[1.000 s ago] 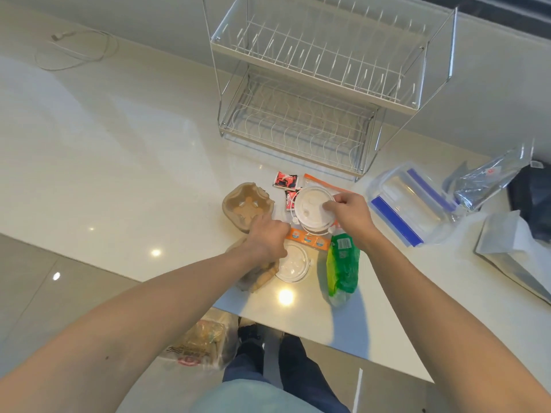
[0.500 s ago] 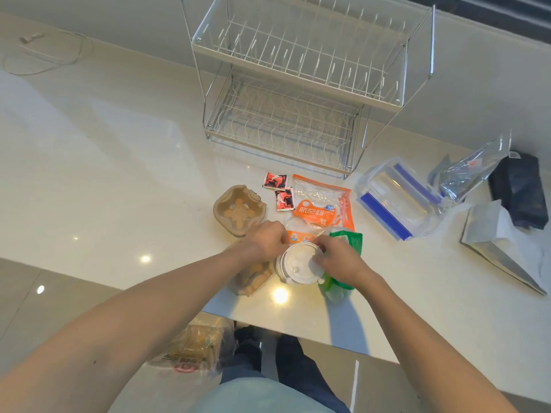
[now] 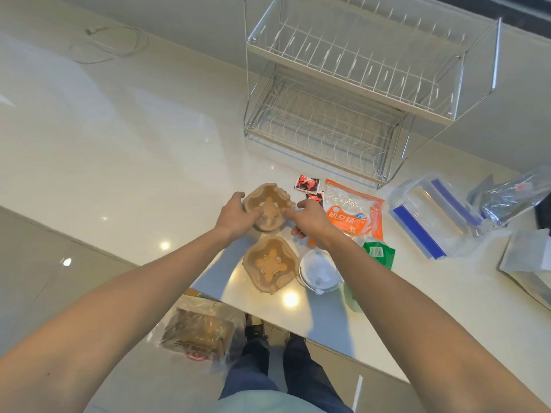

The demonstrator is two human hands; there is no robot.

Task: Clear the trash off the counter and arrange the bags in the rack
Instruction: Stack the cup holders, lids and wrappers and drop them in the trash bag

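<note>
Floor, 6 o'clock: a clear bag of trash [image 3: 199, 335] lies below the counter edge, beside the person's feet; brown cardboard shows inside it

Counter [image 3: 125, 162], nearest edge: a pulp cup carrier [image 3: 269, 263] sits open side up; at its 3 o'clock, touching or nearly so, stacked plastic cup lids [image 3: 319, 272]; a green packet [image 3: 378, 255] at 3 o'clock of the lids, partly under the right forearm

Mid counter: both hands on a second pulp cup carrier [image 3: 267, 207], at 12 o'clock of the first. Left hand [image 3: 237, 217] grips its left rim, thumb over the edge, fingers curled onto the inside. Right hand [image 3: 311, 220] comes in from 3 o'clock with fingers extended, tips touching the right side; whether it has actually closed, cannot tell

At 3 o'clock of the hands: two small red sachets [image 3: 307, 183], an orange-and-white bag [image 3: 353, 211], then zip bags with blue strips [image 3: 429, 217], a clear crumpled bag [image 3: 512, 196]

Far, 12 to 1 o'clock: two-tier wire rack [image 3: 351, 93], no bags in it yet

Judgement: trash-clearing step, carriers in hand. Next move likely needs this carrier lifted, perhaps nested onto the near one, and carried down to the floor bag at 6 o'clock. Carrier is light, stiff; one-handed grip should do. Rack work not started
</note>
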